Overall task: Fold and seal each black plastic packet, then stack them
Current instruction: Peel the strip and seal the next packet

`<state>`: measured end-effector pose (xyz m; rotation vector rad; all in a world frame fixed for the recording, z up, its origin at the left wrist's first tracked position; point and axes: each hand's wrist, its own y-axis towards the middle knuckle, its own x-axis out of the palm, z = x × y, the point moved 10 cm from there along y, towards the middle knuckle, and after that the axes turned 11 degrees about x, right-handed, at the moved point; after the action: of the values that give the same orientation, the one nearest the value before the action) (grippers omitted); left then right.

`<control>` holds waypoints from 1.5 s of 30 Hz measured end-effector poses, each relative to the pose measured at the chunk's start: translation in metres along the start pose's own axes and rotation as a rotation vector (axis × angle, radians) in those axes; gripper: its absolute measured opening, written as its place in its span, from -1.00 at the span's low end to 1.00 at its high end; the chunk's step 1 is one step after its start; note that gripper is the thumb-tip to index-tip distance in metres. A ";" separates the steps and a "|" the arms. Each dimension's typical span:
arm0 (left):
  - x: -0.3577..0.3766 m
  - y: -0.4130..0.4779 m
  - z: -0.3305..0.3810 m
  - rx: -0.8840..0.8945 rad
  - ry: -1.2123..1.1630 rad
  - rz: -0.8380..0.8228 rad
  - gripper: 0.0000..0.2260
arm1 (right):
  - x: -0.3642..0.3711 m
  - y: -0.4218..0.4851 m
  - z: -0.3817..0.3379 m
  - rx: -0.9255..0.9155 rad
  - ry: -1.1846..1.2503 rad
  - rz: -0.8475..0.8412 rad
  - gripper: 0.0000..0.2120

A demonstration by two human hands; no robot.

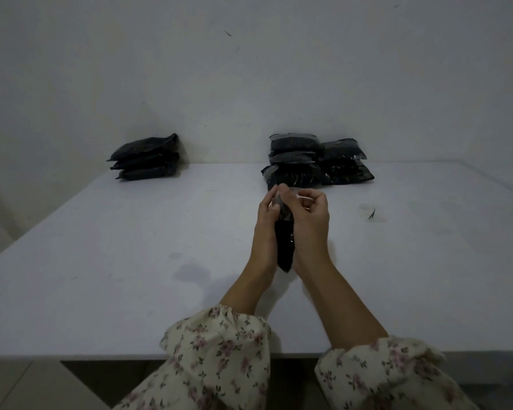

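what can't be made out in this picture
Head view:
Held packet: its top is covered by the left hand and right hand, so any fold or seal is hidden.
Right pile: too dim to count packets.
Dark speck on the table: too small to identify.

Open counter [116,276] stretches left and right of my arms, so I can pass on either side. Ahead, the big pile of packets [317,164] blocks the way just beyond my left grip [267,214] and right grip [310,216], which clasp the held packet [285,247]. A stack of three [145,158] stands far left against the wall [249,69], with a free gap between the two. A small dark scrap [372,215] lies to the right.
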<state>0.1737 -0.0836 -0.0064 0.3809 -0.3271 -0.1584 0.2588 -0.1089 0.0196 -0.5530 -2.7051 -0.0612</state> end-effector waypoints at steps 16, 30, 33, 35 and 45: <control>-0.018 0.003 -0.003 -0.015 -0.045 0.067 -0.63 | 0.015 0.002 0.033 0.238 0.247 -0.102 -0.78; -0.054 -0.007 -0.027 -0.303 -0.231 0.300 -0.58 | -0.020 0.014 0.049 0.171 -0.023 -0.044 -0.38; -0.055 -0.008 -0.028 -0.289 -0.180 0.280 -0.58 | -0.022 0.016 0.049 0.109 -0.036 -0.020 -0.53; -0.054 -0.009 -0.029 -0.298 -0.148 0.264 -0.55 | -0.023 0.018 0.047 0.053 -0.066 0.007 -0.55; -0.057 0.000 -0.010 -0.086 0.058 0.221 -0.83 | -0.018 0.007 0.023 -0.239 -0.177 0.087 -0.70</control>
<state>0.1243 -0.0684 -0.0318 0.2612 -0.3018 0.0546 0.2689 -0.1061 -0.0089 -0.7785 -2.8600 -0.3314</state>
